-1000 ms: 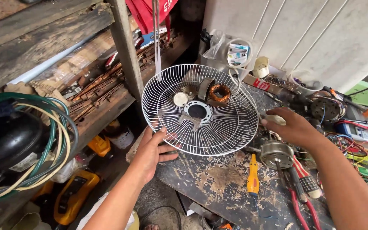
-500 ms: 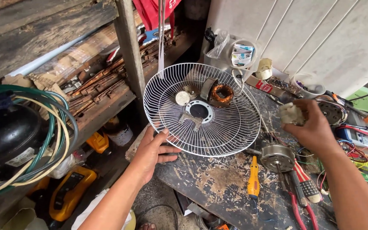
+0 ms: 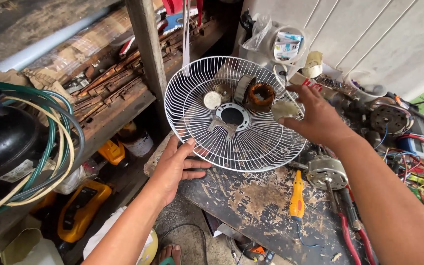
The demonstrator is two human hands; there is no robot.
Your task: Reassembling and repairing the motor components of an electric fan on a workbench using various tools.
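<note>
A round white wire fan guard (image 3: 197,122) lies dish-up on the worn dark workbench (image 3: 261,206). My left hand (image 3: 176,167) grips its near rim from below. Inside the guard rest a copper coil (image 3: 261,94), a white disc (image 3: 212,100) and a grey metal piece (image 3: 243,88). My right hand (image 3: 317,118) hovers over the guard's right side and holds a small pale part (image 3: 284,110) between its fingers.
A fan motor with shaft (image 3: 326,172), a yellow-handled screwdriver (image 3: 297,195) and red pliers (image 3: 352,240) lie on the bench. Wires and parts crowd the right end (image 3: 418,162). Wooden shelves (image 3: 104,93) with scrap metal stand left, a black compressor with hoses (image 3: 11,142) beside them.
My right hand lifted off the bench by the motor with a small pale part and swung left over the fan guard. My left hand stayed on the guard's rim.
</note>
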